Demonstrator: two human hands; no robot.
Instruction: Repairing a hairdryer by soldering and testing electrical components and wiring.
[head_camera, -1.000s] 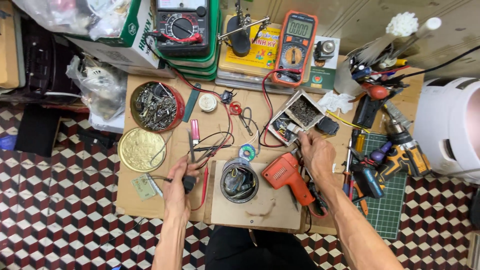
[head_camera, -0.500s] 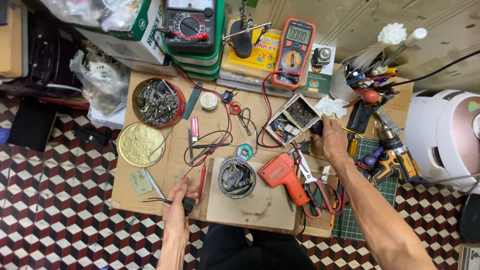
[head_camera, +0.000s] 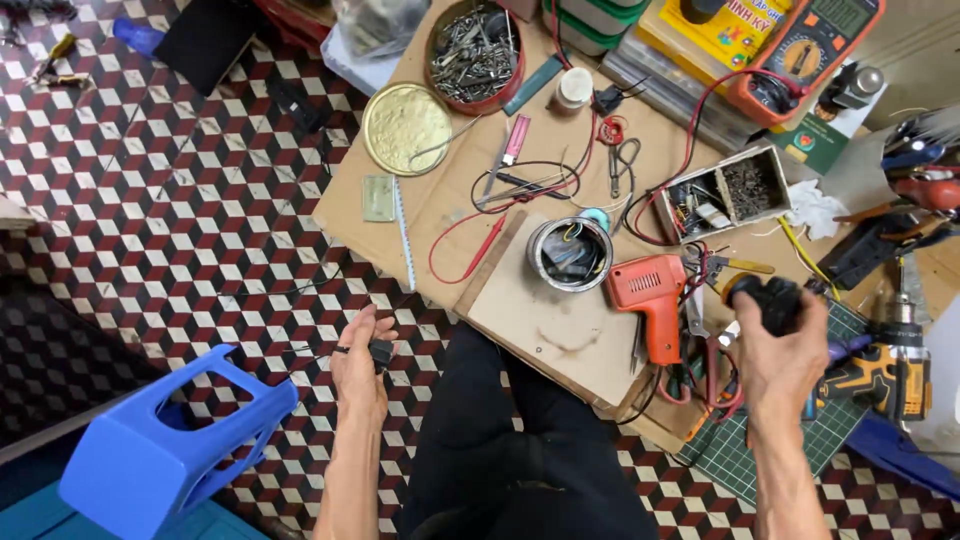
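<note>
- The left hand (head_camera: 358, 372) is off the edge of the surface (head_camera: 440, 195), over the checkered floor (head_camera: 150, 250). It grips a small black plug (head_camera: 380, 352) between thumb and fingers, and a thin black wire (head_camera: 310, 350) runs out to its left.
- The right hand (head_camera: 775, 355) is closed around a black round part (head_camera: 768, 300), held up just above the green cutting mat (head_camera: 745, 450).
- Both things are lifted and in the hands; nothing is joined yet, so most of the work looks left to do.
- Just left of the right hand lies one orange solder gun (head_camera: 650, 295).
- Further left stands one shiny tin can (head_camera: 570, 253) with wires inside.
- Far beyond the left hand sit two round tins: one gold lid (head_camera: 405, 128), one red tin of screws (head_camera: 473, 52).
- Far above the right hand lies one orange meter (head_camera: 805, 55).
- One blue plastic stool (head_camera: 170, 450) stands left of the left hand.
</note>
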